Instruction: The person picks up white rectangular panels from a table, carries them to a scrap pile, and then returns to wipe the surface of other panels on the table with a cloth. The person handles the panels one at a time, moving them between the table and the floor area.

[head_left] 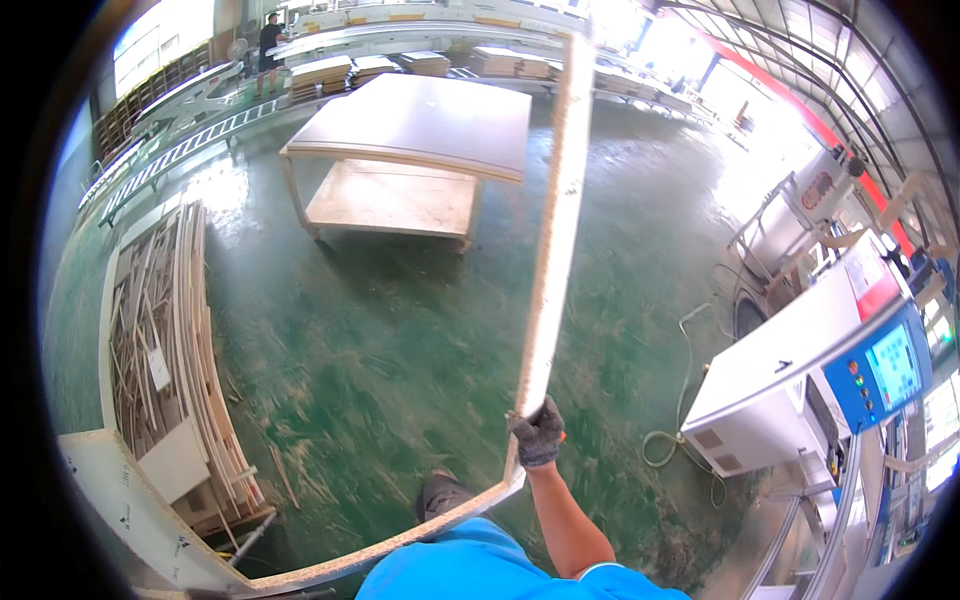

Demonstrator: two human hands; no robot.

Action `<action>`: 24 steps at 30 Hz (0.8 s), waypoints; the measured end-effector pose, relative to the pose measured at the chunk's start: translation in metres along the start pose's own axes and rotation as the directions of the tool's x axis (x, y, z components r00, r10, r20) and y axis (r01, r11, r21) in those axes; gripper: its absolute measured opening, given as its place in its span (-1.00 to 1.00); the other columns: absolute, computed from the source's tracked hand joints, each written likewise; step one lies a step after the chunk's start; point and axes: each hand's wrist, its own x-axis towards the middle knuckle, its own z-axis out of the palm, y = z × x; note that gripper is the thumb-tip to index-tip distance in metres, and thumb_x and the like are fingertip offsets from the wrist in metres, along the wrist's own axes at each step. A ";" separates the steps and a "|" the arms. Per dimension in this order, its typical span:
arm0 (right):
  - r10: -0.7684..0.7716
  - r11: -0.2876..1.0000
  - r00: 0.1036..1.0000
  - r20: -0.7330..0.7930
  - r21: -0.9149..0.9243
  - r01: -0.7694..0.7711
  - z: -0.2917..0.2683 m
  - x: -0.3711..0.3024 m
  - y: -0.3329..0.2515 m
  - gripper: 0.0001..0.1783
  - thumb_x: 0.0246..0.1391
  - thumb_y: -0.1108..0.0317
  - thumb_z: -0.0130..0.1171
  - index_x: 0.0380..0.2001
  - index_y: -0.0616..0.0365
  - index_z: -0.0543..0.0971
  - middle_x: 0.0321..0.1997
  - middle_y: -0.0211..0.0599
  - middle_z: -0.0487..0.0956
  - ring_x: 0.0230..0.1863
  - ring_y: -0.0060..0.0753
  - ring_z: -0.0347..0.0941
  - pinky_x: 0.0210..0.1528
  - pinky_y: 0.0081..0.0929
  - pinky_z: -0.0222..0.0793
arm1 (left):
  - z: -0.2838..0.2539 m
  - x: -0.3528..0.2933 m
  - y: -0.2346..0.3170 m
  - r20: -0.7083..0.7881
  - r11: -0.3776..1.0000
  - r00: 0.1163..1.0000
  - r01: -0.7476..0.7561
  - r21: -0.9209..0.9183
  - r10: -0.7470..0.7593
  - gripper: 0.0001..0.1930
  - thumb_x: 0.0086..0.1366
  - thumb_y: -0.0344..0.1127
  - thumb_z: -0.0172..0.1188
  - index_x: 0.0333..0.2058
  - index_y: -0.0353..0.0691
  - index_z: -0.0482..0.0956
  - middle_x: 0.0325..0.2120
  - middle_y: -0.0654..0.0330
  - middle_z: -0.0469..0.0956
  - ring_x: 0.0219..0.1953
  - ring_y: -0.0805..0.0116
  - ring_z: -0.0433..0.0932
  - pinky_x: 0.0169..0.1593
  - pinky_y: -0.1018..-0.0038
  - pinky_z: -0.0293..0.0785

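Observation:
My right hand (pixel 538 432), in a dark grey work glove, is closed around a long, narrow white board (pixel 566 215) with a raw chipboard edge. The board rises from the hand toward the top of the view, tilted slightly right. A spot of orange shows beside the glove. Just below the hand, another chipboard edge (pixel 380 549) meets the board at an angle and passes in front of my body to the lower left. There it reaches a white panel (pixel 125 510); whether these are one piece, I cannot tell. My left hand is out of view.
Offcut strips (pixel 170 340) fill a long bin at left. Ahead stands a low table (pixel 390 195) with a white panel (pixel 430 115) on top. At right are a white machine cabinet with a blue control panel (pixel 880 365) and a hose (pixel 682 400) on the green floor. Another person (pixel 270 45) stands far off.

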 end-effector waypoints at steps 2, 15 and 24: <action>-0.008 1.000 0.999 -0.033 -0.025 0.007 0.057 0.036 0.052 -0.64 -0.14 0.42 0.37 -0.21 0.20 0.51 -0.45 -0.42 0.53 -0.46 -0.53 0.48 -0.41 -0.47 0.45 | 0.031 0.094 -0.040 0.041 0.991 0.999 -0.009 -0.132 0.015 -0.61 0.27 -0.40 0.19 0.09 -0.29 0.55 0.05 -0.03 0.56 0.04 0.07 0.53 0.14 0.17 0.47; 0.072 0.997 0.961 0.267 0.002 -0.076 0.510 0.374 0.102 -0.71 -0.08 0.49 0.30 -0.26 0.25 0.45 -0.48 -0.36 0.51 -0.50 -0.53 0.45 -0.44 -0.47 0.43 | 0.343 0.289 0.149 0.144 0.357 0.819 0.391 -0.848 -0.555 -0.56 0.44 -0.12 -0.05 0.14 -0.21 0.53 0.13 0.10 0.56 0.17 0.09 0.51 0.27 0.10 0.37; 0.094 0.996 0.890 0.446 -0.045 -0.083 0.842 0.480 0.148 -0.80 0.01 0.60 0.23 -0.28 0.21 0.46 -0.44 -0.39 0.52 -0.46 -0.57 0.45 -0.40 -0.52 0.43 | 0.488 0.456 0.101 -0.026 0.654 0.910 0.276 -0.705 -0.413 -0.60 0.42 -0.30 -0.04 0.16 -0.31 0.49 0.10 0.04 0.56 0.09 0.22 0.55 0.15 0.21 0.51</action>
